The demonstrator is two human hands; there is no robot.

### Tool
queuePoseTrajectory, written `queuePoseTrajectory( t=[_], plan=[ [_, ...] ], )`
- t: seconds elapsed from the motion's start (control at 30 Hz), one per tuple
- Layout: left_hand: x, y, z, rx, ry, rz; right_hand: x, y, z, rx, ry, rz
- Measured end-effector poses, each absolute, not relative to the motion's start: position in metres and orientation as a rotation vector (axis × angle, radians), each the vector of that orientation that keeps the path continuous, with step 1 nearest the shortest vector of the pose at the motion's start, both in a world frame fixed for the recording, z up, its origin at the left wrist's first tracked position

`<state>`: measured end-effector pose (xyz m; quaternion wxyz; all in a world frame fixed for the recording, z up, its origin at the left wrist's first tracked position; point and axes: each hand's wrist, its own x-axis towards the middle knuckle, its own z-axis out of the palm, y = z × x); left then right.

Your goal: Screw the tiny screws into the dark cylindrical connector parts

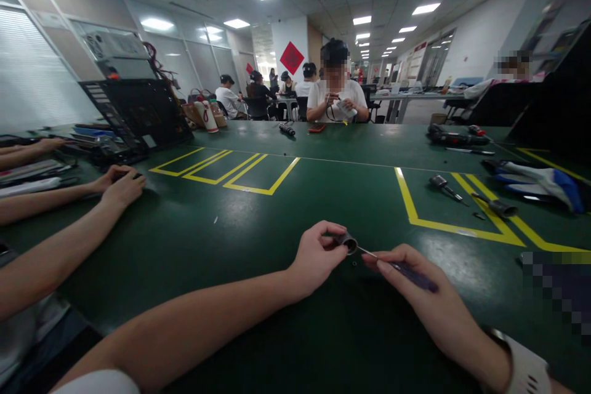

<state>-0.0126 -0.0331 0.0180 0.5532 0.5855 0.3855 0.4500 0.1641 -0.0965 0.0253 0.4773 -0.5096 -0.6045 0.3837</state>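
My left hand (318, 257) pinches a small dark cylindrical housing (349, 242) between thumb and fingers, its open end turned to the right. In my right hand (418, 274) is a screwdriver (409, 272) with a dark purple handle. Its thin metal shaft points left, and the tip reaches the mouth of the housing; how deep it goes I cannot tell. Just below the housing, a tiny dark ring-like part (354, 263) lies on the green table (258, 345). Both hands are just above the table top.
To the right, dark tool-like parts (446, 188) and another cylindrical part (501, 206) lie by yellow tape. Gloves (540, 181) lie beyond. A co-worker's hands (120, 186) are at the left. Another person (337, 89) sits opposite. A black computer case (138, 114) stands back left.
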Motion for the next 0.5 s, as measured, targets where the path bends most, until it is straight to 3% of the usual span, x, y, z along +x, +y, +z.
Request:
queuePoseTrajectory(
  t=[0.17, 0.5],
  plan=[
    [-0.0129, -0.0330, 0.0192, 1.368, 0.922, 1.086, 0.1650, -0.0945, 0.0240, -1.163, -1.201, 1.226],
    [-0.0112, -0.0323, 0.0197, 1.289, 0.943, 1.098, 0.1635, -0.0969, 0.0286, -1.207, -1.524, 0.871]
  ],
)
